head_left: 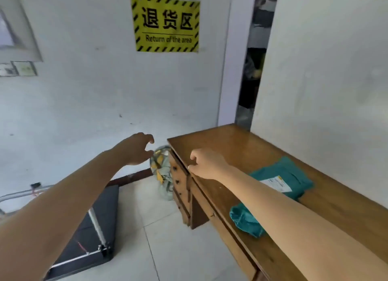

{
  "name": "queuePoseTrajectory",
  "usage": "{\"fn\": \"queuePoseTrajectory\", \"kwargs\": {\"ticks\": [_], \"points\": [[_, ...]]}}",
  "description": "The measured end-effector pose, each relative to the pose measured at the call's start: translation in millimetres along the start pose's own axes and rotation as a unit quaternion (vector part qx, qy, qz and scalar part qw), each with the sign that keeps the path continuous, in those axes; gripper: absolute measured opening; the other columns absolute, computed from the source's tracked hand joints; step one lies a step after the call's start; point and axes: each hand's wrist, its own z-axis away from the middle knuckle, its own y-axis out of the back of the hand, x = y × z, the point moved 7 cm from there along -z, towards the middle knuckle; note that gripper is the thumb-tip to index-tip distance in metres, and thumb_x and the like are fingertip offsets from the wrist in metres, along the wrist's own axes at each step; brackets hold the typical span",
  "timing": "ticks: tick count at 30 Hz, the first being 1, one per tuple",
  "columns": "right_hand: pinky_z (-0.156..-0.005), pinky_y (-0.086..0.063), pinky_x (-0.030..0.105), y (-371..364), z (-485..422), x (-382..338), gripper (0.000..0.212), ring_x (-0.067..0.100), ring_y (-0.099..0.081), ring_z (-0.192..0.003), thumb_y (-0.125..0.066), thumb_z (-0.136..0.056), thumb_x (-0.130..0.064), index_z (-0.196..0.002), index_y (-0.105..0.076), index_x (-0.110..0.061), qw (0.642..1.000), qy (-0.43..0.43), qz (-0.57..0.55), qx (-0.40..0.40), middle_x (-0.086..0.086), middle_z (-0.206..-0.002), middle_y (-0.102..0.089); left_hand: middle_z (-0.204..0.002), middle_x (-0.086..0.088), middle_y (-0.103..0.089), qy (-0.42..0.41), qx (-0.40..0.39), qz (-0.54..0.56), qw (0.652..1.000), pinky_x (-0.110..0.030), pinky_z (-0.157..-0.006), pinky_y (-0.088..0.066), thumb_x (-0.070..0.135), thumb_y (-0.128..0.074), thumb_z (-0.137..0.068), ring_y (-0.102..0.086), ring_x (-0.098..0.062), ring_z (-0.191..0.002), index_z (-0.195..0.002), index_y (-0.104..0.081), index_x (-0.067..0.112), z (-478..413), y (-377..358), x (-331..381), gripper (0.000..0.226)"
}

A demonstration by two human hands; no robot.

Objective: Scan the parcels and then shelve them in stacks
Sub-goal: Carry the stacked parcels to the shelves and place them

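**A:** Teal plastic, item one: soft parcel (pixel 281 175), lying flat on the wooden desk (pixel 231 146) at 4 o'clock, white label (pixel 277 185) facing up. Item two: a second teal parcel (pixel 245 219), crumpled, at the desk's front edge, 5 o'clock. A forearm hides whether the two touch.

**B:** Hands?

**A:** Left hand (pixel 136 149), 9 o'clock, out over the floor, fingers loosely curved, thumb apart, holding nothing. Right hand (pixel 206 164), just below centre, over the desk's front edge, loosely curled, also empty. Both point toward a clear sack (pixel 160 167) on the floor by the desk's corner.

**B:** Handling advice?

**A:** This looks like a reach for the next parcel. Soft mailers sag, so support each from both sides. Smooth the label flat before scanning, and stack flat ones lowest. No scanner is in view.

**B:** Writing?

**A:** Yellow sign (pixel 165 22) with black hazard stripes on the wall at 12 o'clock: "退货区", and beneath it "Return of the area". The print on the parcel label is too small to read, though one corner carries a yellow mark.
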Motion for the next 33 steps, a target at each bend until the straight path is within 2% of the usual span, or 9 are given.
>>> {"fn": "queuePoseTrajectory", "kwargs": {"ticks": [8,14,18,21,24,27,29,31,33], "points": [[-0.084,-0.049,0.033,-10,24,164,0.037,0.026,-0.060,-0.108,-0.055,-0.088,-0.031,-0.118,-0.059,-0.010,0.945,-0.316,-0.066,0.053,0.008,-0.120,-0.064,-0.128,-0.006,-0.057,-0.252,-0.148,0.048,0.955,-0.032,-0.095,-0.046,0.029,-0.057,-0.091,-0.055,-0.023,-0.116,-0.127,-0.054,0.014,-127,-119,148,0.039],[-0.081,-0.043,0.031,-36,78,261,0.041,0.023,-0.056,-0.113,-0.056,-0.089,-0.033,-0.125,-0.057,-0.015,0.883,-0.464,-0.073,0.017,0.005,-0.127,-0.060,-0.135,-0.012,-0.052,-0.313,-0.236,0.075,0.917,-0.034,-0.094,-0.042,0.038,-0.051,-0.094,-0.051,-0.029,-0.120,-0.131,-0.047,0.011,-171,-212,242,0.046],[-0.081,-0.045,0.034,-54,89,328,0.049,0.022,-0.057,-0.107,-0.060,-0.089,-0.041,-0.125,-0.051,-0.011,0.815,-0.536,-0.202,0.083,0.003,-0.124,-0.059,-0.137,-0.011,-0.049,-0.236,-0.304,0.206,0.899,-0.033,-0.093,-0.044,0.048,-0.056,-0.088,-0.053,-0.026,-0.114,-0.136,-0.038,0.009,-204,-275,282,0.065],[-0.082,-0.040,0.027,-82,89,355,0.067,0.015,-0.053,-0.104,-0.072,-0.082,-0.039,-0.136,-0.038,-0.015,0.670,-0.558,-0.452,0.186,-0.006,-0.130,-0.053,-0.143,-0.011,-0.041,-0.118,-0.375,0.284,0.874,-0.045,-0.102,-0.044,0.066,-0.068,-0.066,-0.050,-0.029,-0.122,-0.144,-0.025,0.013,-228,-321,296,0.103],[-0.083,-0.039,0.032,-115,95,371,0.085,0.017,-0.049,-0.101,-0.076,-0.074,-0.047,-0.139,-0.031,-0.017,0.552,-0.594,-0.554,0.191,-0.003,-0.131,-0.052,-0.144,-0.010,-0.043,-0.026,-0.451,0.326,0.831,-0.045,-0.102,-0.043,0.062,-0.075,-0.061,-0.051,-0.030,-0.122,-0.147,-0.017,0.013,-231,-360,303,0.115],[-0.099,-0.043,0.042,-145,93,377,0.061,0.021,-0.055,-0.107,-0.072,-0.069,-0.061,-0.116,-0.055,-0.026,0.478,-0.592,-0.626,0.167,-0.003,-0.115,-0.061,-0.121,-0.011,-0.065,0.052,-0.555,0.381,0.738,-0.043,-0.093,-0.050,0.058,-0.081,-0.054,-0.065,-0.029,-0.102,-0.135,-0.046,0.009,-219,-392,306,0.101],[-0.104,-0.041,0.048,-159,90,378,0.068,0.022,-0.058,-0.111,-0.073,-0.059,-0.069,-0.113,-0.060,-0.030,0.453,-0.585,-0.651,0.169,-0.002,-0.119,-0.064,-0.106,-0.012,-0.072,0.063,-0.607,0.411,0.677,-0.039,-0.088,-0.051,0.051,-0.073,-0.067,-0.068,-0.030,-0.095,-0.117,-0.064,0.012,-204,-402,310,0.065],[-0.104,-0.041,0.047,-166,88,381,0.078,0.022,-0.061,-0.110,-0.074,-0.051,-0.070,-0.115,-0.063,-0.029,0.440,-0.583,-0.659,0.180,-0.001,-0.118,-0.068,-0.103,-0.011,-0.073,0.067,-0.628,0.446,0.635,-0.037,-0.084,-0.050,0.042,-0.063,-0.082,-0.069,-0.027,-0.091,-0.108,-0.068,0.013,-193,-410,317,0.040],[-0.103,-0.043,0.044,-168,87,382,0.067,0.023,-0.064,-0.107,-0.072,-0.057,-0.066,-0.110,-0.067,-0.025,0.427,-0.572,-0.672,0.200,0.001,-0.112,-0.072,-0.099,-0.007,-0.074,0.049,-0.637,0.478,0.603,-0.032,-0.079,-0.049,0.035,-0.056,-0.089,-0.071,-0.019,-0.085,-0.104,-0.068,0.014,-186,-415,327,0.029]]}}
